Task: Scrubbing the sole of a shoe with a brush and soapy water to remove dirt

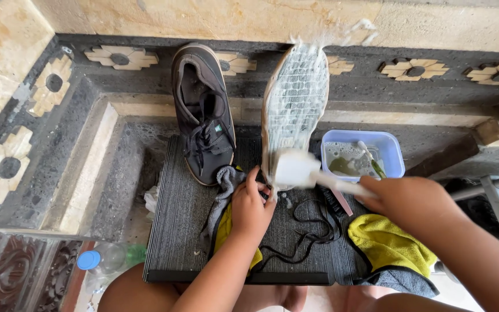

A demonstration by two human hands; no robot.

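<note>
Our left hand [251, 208] wraps its fingers tight around the heel of the soapy upturned dark shoe [293, 107], standing it against the wall so our right hand [404, 199], fingers closed around the white scrubbing brush [295, 169], reaches the sole.

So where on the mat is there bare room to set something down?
Bare mat lies left of the left hand, below the dark shoe. Crowded at the right: laces, yellow cloth, soapy tub, right hand.
</note>
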